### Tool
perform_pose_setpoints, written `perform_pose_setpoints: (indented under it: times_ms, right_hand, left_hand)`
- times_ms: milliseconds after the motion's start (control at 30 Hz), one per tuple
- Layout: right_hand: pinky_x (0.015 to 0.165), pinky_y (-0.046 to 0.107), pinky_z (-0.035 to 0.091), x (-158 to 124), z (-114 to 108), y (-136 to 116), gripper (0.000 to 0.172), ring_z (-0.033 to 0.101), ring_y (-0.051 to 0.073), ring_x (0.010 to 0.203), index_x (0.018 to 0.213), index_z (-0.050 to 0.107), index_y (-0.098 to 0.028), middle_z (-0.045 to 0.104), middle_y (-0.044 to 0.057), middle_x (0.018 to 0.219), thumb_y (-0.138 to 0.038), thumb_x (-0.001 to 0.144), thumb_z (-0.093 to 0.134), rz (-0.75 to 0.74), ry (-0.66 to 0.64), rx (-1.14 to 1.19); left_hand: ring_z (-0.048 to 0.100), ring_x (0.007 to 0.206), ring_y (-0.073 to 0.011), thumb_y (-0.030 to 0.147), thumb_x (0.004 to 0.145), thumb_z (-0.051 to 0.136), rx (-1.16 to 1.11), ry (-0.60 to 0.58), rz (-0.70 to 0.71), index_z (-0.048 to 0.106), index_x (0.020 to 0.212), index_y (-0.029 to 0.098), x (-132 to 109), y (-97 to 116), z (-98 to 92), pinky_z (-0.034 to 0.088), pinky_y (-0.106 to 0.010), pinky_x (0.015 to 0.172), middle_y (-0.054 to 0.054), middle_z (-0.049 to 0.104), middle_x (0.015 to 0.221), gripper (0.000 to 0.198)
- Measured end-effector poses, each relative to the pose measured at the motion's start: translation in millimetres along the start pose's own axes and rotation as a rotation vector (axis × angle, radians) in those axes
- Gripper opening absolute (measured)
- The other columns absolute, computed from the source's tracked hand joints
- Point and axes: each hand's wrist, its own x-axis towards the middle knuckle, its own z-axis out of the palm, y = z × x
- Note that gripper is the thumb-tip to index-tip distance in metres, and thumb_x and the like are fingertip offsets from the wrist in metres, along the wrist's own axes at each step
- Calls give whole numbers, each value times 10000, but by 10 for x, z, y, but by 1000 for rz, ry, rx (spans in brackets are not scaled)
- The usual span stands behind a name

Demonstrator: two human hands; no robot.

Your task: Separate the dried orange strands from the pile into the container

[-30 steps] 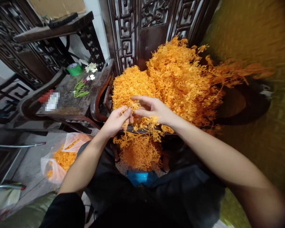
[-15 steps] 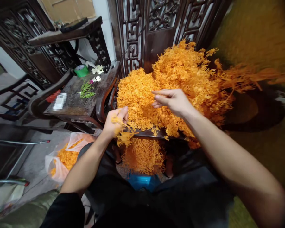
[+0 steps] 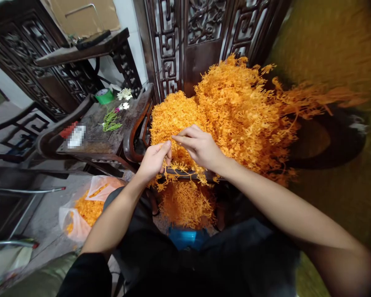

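A big heap of orange plastic sprigs (image 3: 235,107) lies on a dark wooden chair seat (image 3: 185,174) in front of me. My left hand (image 3: 153,160) is closed, pinching a small orange sprig at the heap's front edge. My right hand (image 3: 199,145) meets it from the right, fingers pinched on the same orange sprig. Below the seat edge a smaller pile of loose orange pieces (image 3: 185,202) rests over a blue container (image 3: 187,238) between my knees.
A dark wooden side table (image 3: 92,138) at left carries a green tape roll (image 3: 104,95), green stems (image 3: 111,120) and small white flowers (image 3: 124,94). A plastic bag of orange pieces (image 3: 85,208) lies on the floor. Carved wooden screens (image 3: 185,37) stand behind.
My right hand came back down from over the heap to meet my left hand. My left hand rose from the seat edge, and both now pinch a sprig together.
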Motion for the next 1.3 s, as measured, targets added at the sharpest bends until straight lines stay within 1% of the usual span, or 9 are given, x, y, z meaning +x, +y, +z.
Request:
perform_pose_setpoints:
  times_ms: [133, 267, 400, 467, 567, 700, 867, 1033, 1300]
  right_hand:
    - [842, 448, 517, -30, 22, 286, 364, 556, 271, 967, 1102, 761, -182, 692, 134, 985, -175, 1047, 402, 94, -49, -209]
    - [952, 563, 499, -96, -246, 801, 289, 602, 318, 1023, 951, 787, -171, 681, 136, 933, -167, 963, 499, 465, 54, -319]
    - [794, 453, 589, -70, -509, 820, 267, 688, 230, 891, 1072, 794, -200, 651, 121, 1134, -247, 939, 567, 685, 255, 166]
    - [700, 415, 576, -4, -541, 583, 238, 669, 198, 820, 989, 807, -225, 651, 104, 1155, -238, 893, 590, 658, 293, 390]
    - [687, 405, 534, 90, -497, 161, 254, 619, 192, 771, 739, 774, -235, 680, 71, 921, -164, 818, 543, 582, 284, 525]
    - [772, 420, 493, 93, -336, -178, 314, 576, 205, 764, 719, 751, -217, 606, 57, 743, -120, 814, 469, 389, 37, 403]
    - [805, 431, 453, 8, -75, -193, 351, 508, 270, 891, 1200, 742, -118, 590, 108, 885, -300, 1001, 518, 207, -141, -40]
    - [775, 388, 435, -15, -16, -70, 258, 496, 252, 880, 1005, 718, -129, 614, 116, 911, -287, 1044, 518, 198, -159, -100]
    - [724, 349, 417, 48, -32, -163, 220, 546, 187, 764, 815, 642, -199, 621, 36, 797, -292, 1011, 604, 323, -12, 177]
  left_hand:
    - [317, 309, -46, 492, 942, 614, -118, -31, -82, 528, 577, 180, 0, 34, 40, 146, -203, 330, 31, 500, 437, 488]
    - [329, 325, -53, 405, 935, 610, -296, 99, -136, 475, 549, 187, 58, -14, -80, 187, -200, 348, 31, 459, 423, 463]
    - [477, 414, -69, 464, 943, 641, -475, 85, -241, 610, 752, 162, 162, -68, -168, 334, -189, 382, -19, 647, 668, 359]
    - [615, 528, -119, 461, 978, 591, -555, 7, -320, 648, 876, 157, 194, -59, -164, 453, -219, 439, -61, 711, 815, 326]
    - [730, 722, -184, 371, 1017, 514, -632, -24, -339, 660, 1015, 161, 211, -26, -127, 552, -264, 540, -87, 742, 934, 255]
    - [750, 841, -210, 348, 988, 570, -658, -80, -265, 662, 1066, 160, 217, -16, -55, 593, -291, 638, -120, 759, 1027, 224]
    - [731, 820, -170, 314, 972, 604, -707, -124, -173, 691, 999, 132, 184, -3, 29, 612, -281, 698, -132, 762, 1066, 204]
    - [762, 939, -202, 198, 771, 860, -492, -106, -78, 696, 1171, 140, 107, 19, -18, 651, -319, 778, -110, 770, 1120, 437]
    - [765, 631, -212, 374, 681, 919, -292, 109, 33, 750, 878, 91, 125, 9, -23, 603, -273, 573, -83, 766, 736, 384]
